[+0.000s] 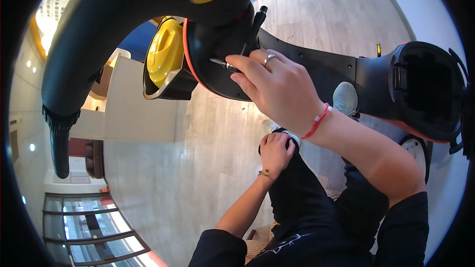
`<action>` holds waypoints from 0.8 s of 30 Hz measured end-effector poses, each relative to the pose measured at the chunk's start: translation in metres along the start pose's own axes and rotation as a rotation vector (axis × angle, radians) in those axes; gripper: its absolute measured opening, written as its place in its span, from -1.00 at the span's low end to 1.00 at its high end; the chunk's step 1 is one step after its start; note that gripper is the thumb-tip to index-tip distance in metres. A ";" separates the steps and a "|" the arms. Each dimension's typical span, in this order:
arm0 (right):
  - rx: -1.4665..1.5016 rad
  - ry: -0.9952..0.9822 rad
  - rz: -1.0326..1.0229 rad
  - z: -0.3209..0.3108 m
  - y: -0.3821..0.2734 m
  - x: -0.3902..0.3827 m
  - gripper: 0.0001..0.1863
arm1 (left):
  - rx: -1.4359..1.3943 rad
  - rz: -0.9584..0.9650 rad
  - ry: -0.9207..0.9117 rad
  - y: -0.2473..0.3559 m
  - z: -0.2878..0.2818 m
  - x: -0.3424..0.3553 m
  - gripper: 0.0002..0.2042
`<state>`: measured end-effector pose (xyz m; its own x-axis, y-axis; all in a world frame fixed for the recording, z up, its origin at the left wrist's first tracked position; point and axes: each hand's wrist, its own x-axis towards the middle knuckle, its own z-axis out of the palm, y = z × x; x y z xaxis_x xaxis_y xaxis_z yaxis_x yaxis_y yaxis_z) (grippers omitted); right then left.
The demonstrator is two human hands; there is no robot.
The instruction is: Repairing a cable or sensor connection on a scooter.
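Note:
My right hand (279,86), with a ring on one finger and a red bracelet at the wrist, pinches a slim screwdriver-like tool (225,65). Its metal tip points left, over the rounded black housing (203,52) of a large black machine. Most of the tool's handle is hidden behind my fingers. Just beyond the hand, a black-handled tool (260,17) with a thin shaft slants against the machine; its lower end is hidden. My left hand (276,154) lies on my black-trousered knee, fingers draped over it and holding nothing.
A thick, curved black arm (74,64) of the machine arches across the upper left. Below it, a black tray (178,86) holds a ridged yellow object (166,52). The machine's wide black end (425,89) stands at right. A white cabinet (141,104) is at left, on pale wooden flooring (163,173).

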<state>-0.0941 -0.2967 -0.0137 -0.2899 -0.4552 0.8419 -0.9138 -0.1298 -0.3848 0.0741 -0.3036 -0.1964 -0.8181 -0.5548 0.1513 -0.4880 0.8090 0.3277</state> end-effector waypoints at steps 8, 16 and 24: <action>0.278 0.086 0.113 0.012 -0.003 -0.010 -0.79 | 0.018 -0.038 0.019 -0.012 -0.006 -0.018 -0.81; 0.447 0.087 0.256 0.012 0.005 -0.012 -0.61 | -0.011 -0.089 0.038 -0.019 -0.009 -0.021 -0.86; 0.357 -0.042 0.130 0.014 0.015 -0.009 -0.64 | 0.008 -0.110 -0.020 -0.009 -0.004 -0.008 -0.87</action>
<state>-0.1010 -0.3067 -0.0323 -0.3781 -0.5229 0.7639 -0.7115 -0.3638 -0.6012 0.0866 -0.3072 -0.1974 -0.7652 -0.6365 0.0962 -0.5777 0.7449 0.3338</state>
